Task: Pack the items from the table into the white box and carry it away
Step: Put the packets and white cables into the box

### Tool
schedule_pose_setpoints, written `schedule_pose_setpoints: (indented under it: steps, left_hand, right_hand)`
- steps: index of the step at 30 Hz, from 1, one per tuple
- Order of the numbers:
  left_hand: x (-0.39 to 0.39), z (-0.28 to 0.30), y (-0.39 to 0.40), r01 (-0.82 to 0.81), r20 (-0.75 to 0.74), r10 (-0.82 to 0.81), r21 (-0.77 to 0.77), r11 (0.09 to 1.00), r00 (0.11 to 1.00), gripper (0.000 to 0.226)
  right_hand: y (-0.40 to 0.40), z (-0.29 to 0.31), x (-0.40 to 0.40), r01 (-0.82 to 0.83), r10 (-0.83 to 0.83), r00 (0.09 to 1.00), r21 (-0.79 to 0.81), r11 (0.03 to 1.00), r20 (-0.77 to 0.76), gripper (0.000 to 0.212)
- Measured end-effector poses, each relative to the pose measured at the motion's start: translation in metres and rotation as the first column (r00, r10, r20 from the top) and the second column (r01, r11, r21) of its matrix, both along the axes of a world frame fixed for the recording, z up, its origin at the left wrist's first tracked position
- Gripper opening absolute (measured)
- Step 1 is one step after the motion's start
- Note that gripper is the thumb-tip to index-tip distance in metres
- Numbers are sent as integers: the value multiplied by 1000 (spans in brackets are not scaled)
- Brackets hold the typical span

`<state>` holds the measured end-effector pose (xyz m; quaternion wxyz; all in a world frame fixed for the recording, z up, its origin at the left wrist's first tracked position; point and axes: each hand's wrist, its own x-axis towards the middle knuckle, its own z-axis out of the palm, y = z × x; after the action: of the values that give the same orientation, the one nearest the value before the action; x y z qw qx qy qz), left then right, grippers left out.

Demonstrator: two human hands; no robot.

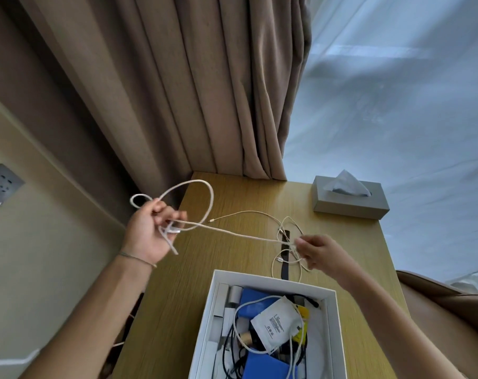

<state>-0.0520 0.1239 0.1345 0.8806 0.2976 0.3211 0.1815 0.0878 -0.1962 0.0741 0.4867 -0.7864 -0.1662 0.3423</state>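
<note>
Between the two grips a white cable [232, 234] is being coiled, left hand [150, 231] closed on loops, right hand [318, 251] pinching the tangle above the surface [232, 203]; next, finish coiling and drop it into the box [332, 318] just below.

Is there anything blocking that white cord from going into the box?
Nothing visible does. The white cord is stretched between the left hand and right hand, above the table. The white box sits open just below, already holding other items, with room on top.
</note>
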Motion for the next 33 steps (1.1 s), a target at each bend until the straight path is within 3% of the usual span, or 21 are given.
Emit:
schedule_pose_setpoints:
  steps: [3, 6, 8, 10, 12, 15, 18, 20, 22, 25, 29, 31, 33]
  left_hand:
    - [-10, -3, 10, 56, -135, -34, 161, 985, 990, 36]
    - [-11, -12, -19, 277, -317, -155, 390, 878, 936, 30]
    - [-13, -15, -49, 470, -406, -293, 460, 753, 866, 30]
    - [-12, -15, -76, 587, -449, -401, 431, 686, 798, 32]
    - [-7, -13, -96, 593, -454, -415, 381, 709, 788, 33]
    - [1, -10, -108, 513, -429, -352, 354, 782, 832, 31]
    - [2, -7, -104, 426, -347, -308, 346, 836, 886, 34]
    - [3, -4, -86, 254, -199, -216, 195, 947, 956, 33]
    - [2, 0, -55, 146, -56, -145, 15, 989, 988, 38]
    - [-12, 6, -9, 161, 0, -161, -52, 986, 987, 42]
    - [-31, 1, 1, 350, -130, -340, 61, 935, 931, 36]
    - [-36, -6, -20, 468, -240, -425, 164, 869, 873, 32]
    - [-39, -11, -53, 594, -327, -511, 252, 764, 795, 30]
  right_hand:
    - [-21, 1, 14, 192, -184, 975, -52, 980, 126, 32]
    - [0, 15, 9, 288, -267, 932, -54, 956, 246, 33]
    - [26, 29, -4, 280, -275, 942, 2, 960, 191, 29]
    - [52, 43, -24, 205, -210, 974, 64, 977, 84, 24]
    - [72, 53, -46, 63, -70, 993, 69, 996, 100, 22]
    - [90, 56, -75, -167, 160, 950, 5, 986, 267, 25]
    - [91, 52, -84, -237, 244, 902, -63, 969, 355, 38]
    - [82, 46, -79, -283, 300, 896, -97, 954, 328, 40]
    - [65, 37, -67, -301, 342, 882, -170, 938, 323, 37]
    - [30, 21, -39, -212, 305, 898, -298, 931, 317, 35]
    - [3, 9, -4, 86, 126, 898, -447, 890, 423, 36]
    - [8, 12, 4, 255, -21, 868, -408, 877, 497, 35]
    - [24, 20, 1, 320, -114, 839, -314, 894, 532, 31]
